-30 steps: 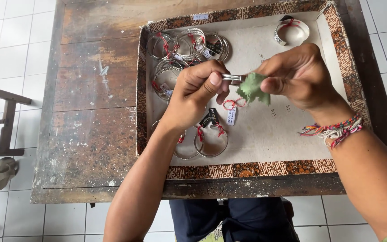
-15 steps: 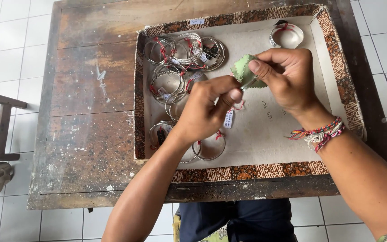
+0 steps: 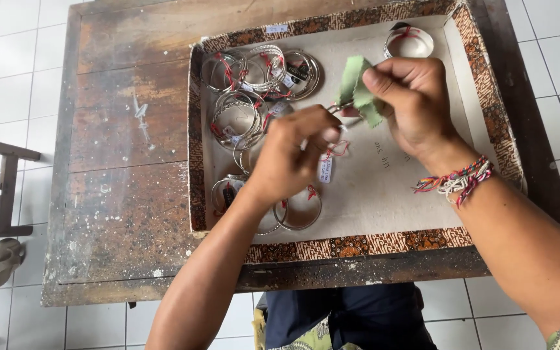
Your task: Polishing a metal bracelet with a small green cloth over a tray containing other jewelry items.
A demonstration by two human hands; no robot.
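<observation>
A small white paper tag [image 3: 325,168] hangs on red thread just under the left hand [image 3: 293,159], over the middle of the tray [image 3: 358,246]. More small tags, dark and white, sit among the bangles [image 3: 257,74] near the tray's far left corner. A pale sticker [image 3: 277,28] lies on the tray's far rim.

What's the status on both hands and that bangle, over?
Left hand pinching silver bangle, paper tag dangling. Right hand pressing green cloth onto it. Both above tray; other bangles lie below, nothing blocking.
</observation>
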